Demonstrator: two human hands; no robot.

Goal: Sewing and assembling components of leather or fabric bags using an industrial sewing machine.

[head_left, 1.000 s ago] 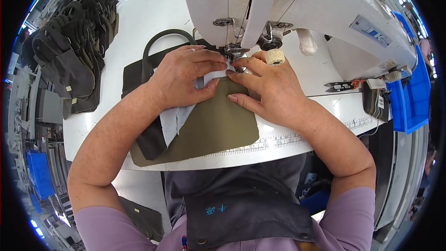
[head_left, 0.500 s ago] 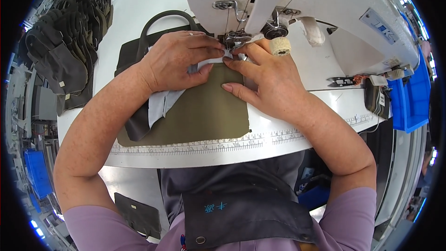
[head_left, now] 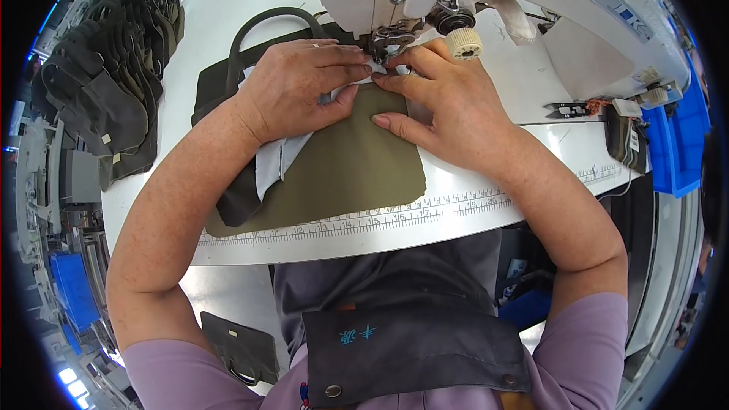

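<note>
An olive fabric panel [head_left: 357, 159] lies on the sewing table, its far edge under the needle area of a white sewing machine [head_left: 377, 49]. White lining [head_left: 277, 159] shows beneath my left hand and along that far edge. My left hand [head_left: 304, 89] is closed, thumb and fingers pinching the fabric and lining just left of the presser foot. On the right, my right hand [head_left: 448, 102] has its fingers apart, two fingertips pressing the edge by the foot and the thumb over the olive panel. A dark bag piece with a looped handle [head_left: 277, 17] lies under and beyond my left hand.
A stack of dark handled bag pieces [head_left: 99, 91] stands at the left. Thread snips [head_left: 568, 110] lie at the right, near a blue bin [head_left: 672, 156]. A ruler strip [head_left: 372, 222] follows the table's front edge. Another dark bag piece [head_left: 239, 345] is below, at lower left.
The whole picture has shifted slightly, with machine and table sitting higher in it. My hands keep nearly the same hold beside the presser foot, and the panel shows no clear movement along the ruler.
</note>
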